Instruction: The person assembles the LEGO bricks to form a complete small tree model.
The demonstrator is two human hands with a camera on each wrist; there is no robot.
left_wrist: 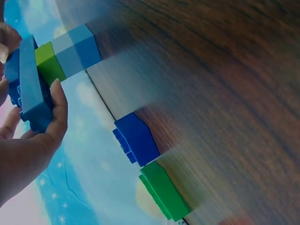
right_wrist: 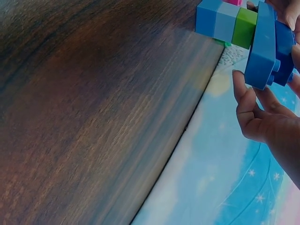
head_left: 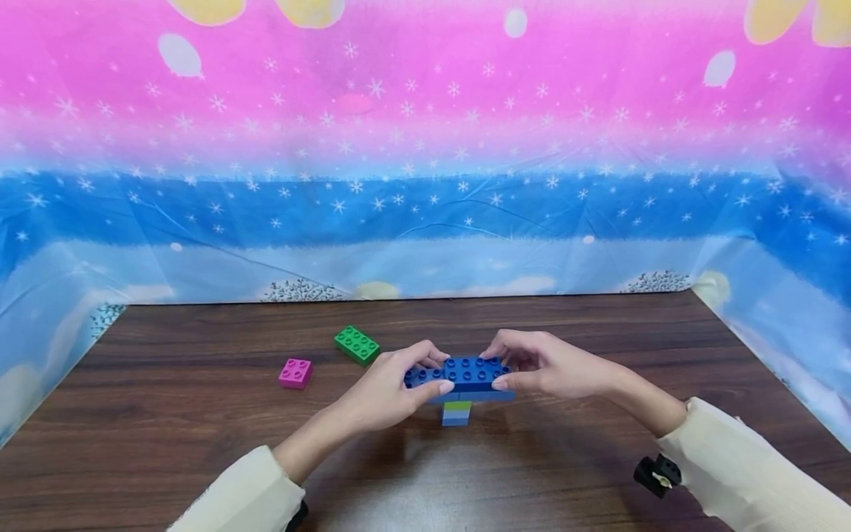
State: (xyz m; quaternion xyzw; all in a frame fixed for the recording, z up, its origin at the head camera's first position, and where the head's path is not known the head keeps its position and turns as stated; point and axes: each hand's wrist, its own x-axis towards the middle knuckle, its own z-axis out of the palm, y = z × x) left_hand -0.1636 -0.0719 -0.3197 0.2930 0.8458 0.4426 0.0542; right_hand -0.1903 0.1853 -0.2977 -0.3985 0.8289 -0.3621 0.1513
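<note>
A person's left hand and right hand meet over a small T-shaped build of plastic toy bricks near the middle of the dark wood-grain counter. The left grip is curled round the left end of the long medium-blue crosspiece, its thumb reaching the front edge of the dark-blue eight-studded plastic brick. The right grip pinches that brick at its right end, thumb in front and fingers behind. The brick lies on the crosspiece, with studs showing at either side; whether it is fully seated cannot be told.

Beneath the crosspiece is a narrow column of lime-green, pale grey-blue and blue blocks, its foot toward the counter. To the left lie a bright-green eight-studded plastic brick and, nearer the person, a square magenta four-studded plastic brick. The left wrist view also shows a loose royal-blue plastic brick beside the green one. A pink-and-blue snowflake-printed cloth hangs behind.
</note>
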